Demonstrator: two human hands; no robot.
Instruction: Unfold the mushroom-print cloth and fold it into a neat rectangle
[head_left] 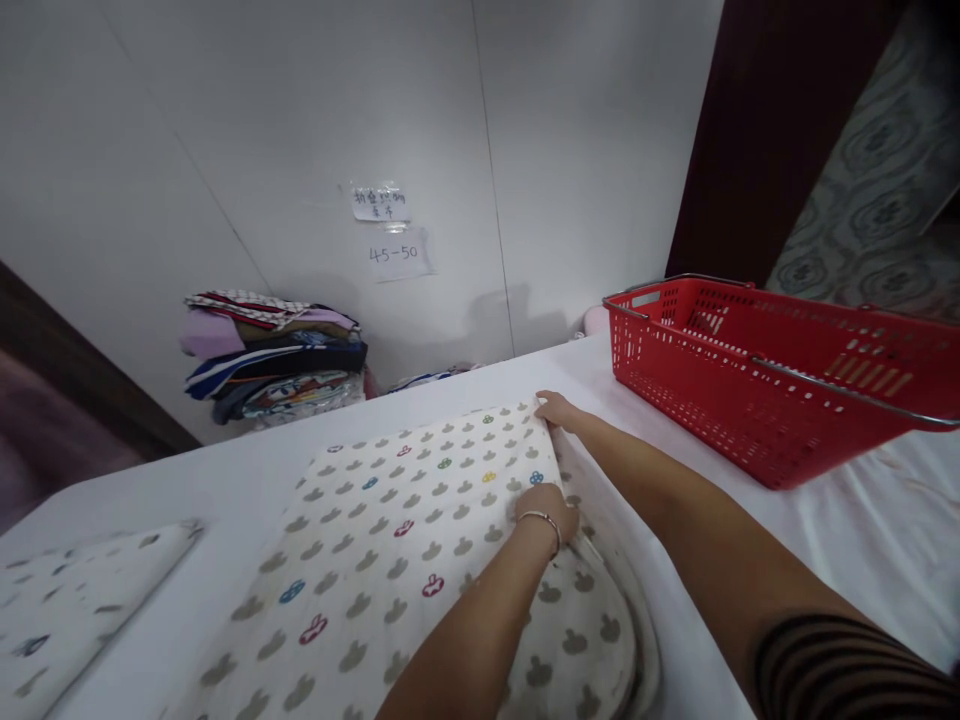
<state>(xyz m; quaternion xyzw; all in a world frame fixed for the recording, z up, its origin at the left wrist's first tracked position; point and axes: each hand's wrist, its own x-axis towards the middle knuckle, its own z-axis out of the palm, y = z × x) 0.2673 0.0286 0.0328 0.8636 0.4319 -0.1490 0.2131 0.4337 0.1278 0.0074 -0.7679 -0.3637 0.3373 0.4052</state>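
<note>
A white cloth (397,510) printed with grey, red, blue, green and yellow mushroom shapes lies folded in front of me. Rounded layers of it show along its right side. My right hand (557,410) pinches the far right corner between thumb and fingers. Nearer to me, my left hand (549,515), with a bracelet at the wrist, closes on the right edge of the top layer; its fingertips are partly hidden.
White-covered table (180,490) beneath. A red plastic basket (750,390) with metal handles stands at the right. Another folded printed cloth (90,600) lies at the left. Behind the table's far edge rises a stack of folded fabrics (277,355) against the wall, where paper labels (401,253) hang.
</note>
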